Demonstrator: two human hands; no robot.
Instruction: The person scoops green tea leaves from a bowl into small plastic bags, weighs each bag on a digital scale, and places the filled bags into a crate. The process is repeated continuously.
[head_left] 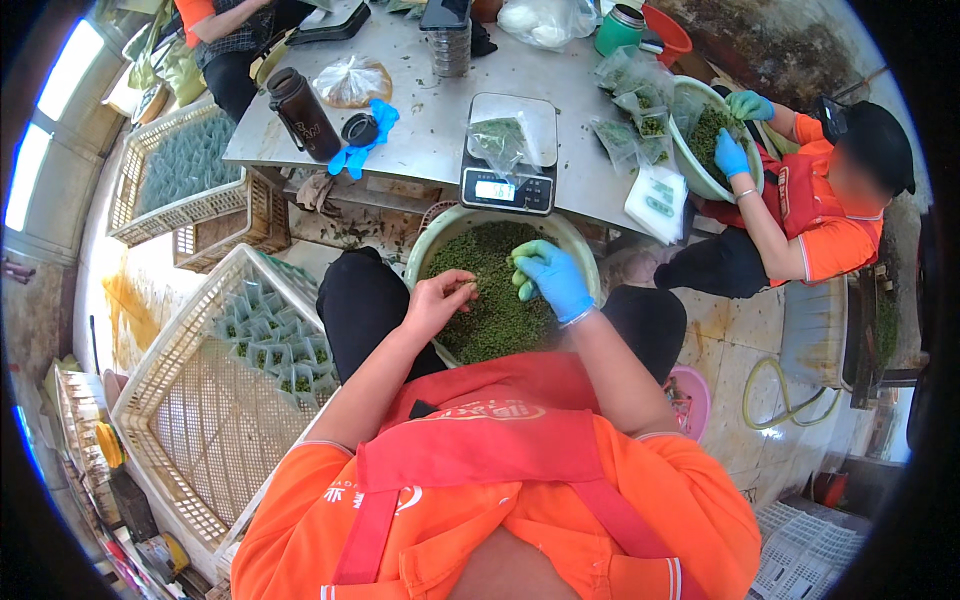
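A pale green basin [420,262] full of small green peppercorn-like berries [495,330] stands between my knees. My left hand [440,303], bare, is over the left part of the berries with thumb and fingertips pinched together; anything between them is too small to name. Over the right part is my right hand [552,277], in a blue glove with green-tipped fingers. Its fingers are curled together, and whatever they hold is hidden. Just beyond the basin, a digital scale [507,190] on the metal table carries a clear bag of green berries [502,143].
Left of me, a cream plastic crate [190,440] holds several filled bags [275,340]. On the metal table [420,120] stand a dark bottle [303,115] and a blue glove [366,140]. At right, a gloved co-worker [820,210] handles berries in another basin [690,165].
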